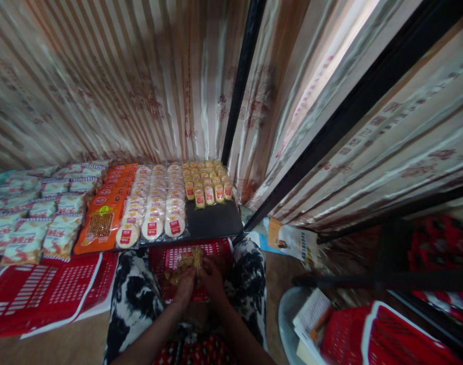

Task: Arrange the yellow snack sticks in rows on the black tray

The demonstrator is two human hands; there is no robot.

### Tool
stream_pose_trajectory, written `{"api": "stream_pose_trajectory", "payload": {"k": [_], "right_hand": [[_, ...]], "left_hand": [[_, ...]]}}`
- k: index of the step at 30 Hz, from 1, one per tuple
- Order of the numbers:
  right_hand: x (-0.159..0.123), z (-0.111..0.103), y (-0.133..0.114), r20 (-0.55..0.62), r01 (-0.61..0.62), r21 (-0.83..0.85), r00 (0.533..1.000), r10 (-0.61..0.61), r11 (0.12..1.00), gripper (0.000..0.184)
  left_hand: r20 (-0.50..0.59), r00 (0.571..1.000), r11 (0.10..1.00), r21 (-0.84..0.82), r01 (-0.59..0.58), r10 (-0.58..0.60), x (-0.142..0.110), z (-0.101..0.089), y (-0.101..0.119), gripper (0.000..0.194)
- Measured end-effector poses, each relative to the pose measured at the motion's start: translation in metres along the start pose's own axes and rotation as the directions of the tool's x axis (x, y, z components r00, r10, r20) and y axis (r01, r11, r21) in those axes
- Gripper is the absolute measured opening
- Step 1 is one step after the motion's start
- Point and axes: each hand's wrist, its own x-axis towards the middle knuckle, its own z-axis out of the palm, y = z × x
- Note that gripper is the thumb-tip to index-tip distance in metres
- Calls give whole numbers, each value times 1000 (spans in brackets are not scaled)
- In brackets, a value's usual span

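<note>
My left hand (186, 285) and my right hand (211, 277) meet above a red plastic basket (226, 249) between my knees. Both are closed, fingers pinched round a small yellow wrapped snack (197, 257) held upright between them. More yellow wrapped snacks (173, 277) lie loose in the basket beside my left hand. On the dark board (215, 221) just beyond, rows of similar yellow snacks (209, 194) with red-and-white labels stand close together. Fine details of my fingertips are dim and blurred.
Left of them lie rows of round white packaged cakes (152, 228), orange packs (102, 218) and white snack bags (62, 235). Another red basket (52, 286) sits at left. Dark metal poles (311, 154) cross in front of the curtain (158, 76). A grey tub (286, 314) stands at right.
</note>
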Motion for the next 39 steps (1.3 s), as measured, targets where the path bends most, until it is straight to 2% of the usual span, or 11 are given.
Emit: {"api": "stream_pose_trajectory", "payload": {"k": [5,9,16,26,32,39], "right_hand": [[-3,-3,-3,8,41,-28,999,-40,999,39],[-6,-4,-5,-21,79,-98,996,-81,992,40],[-8,-2,-10,-30,88,-200,995,-96,976,41],[-18,-4,-27,0,297,-452,943,-333,841,34],[-22,-4,-26,62,328,-509,936,-346,796,31],[-20,-5,-22,101,361,-527,926,-365,770,34]], "left_hand": [[-13,1000,1000,-13,13,-13,1,3,-5,19],[-87,995,999,-18,43,-44,4,5,-7,24],[-140,989,999,11,-38,39,1,2,0,27],[-116,993,997,-78,3,-12,6,2,-4,38],[-117,993,994,-112,-13,0,4,4,-7,39],[-109,993,995,-95,22,-32,7,4,-12,35]]}}
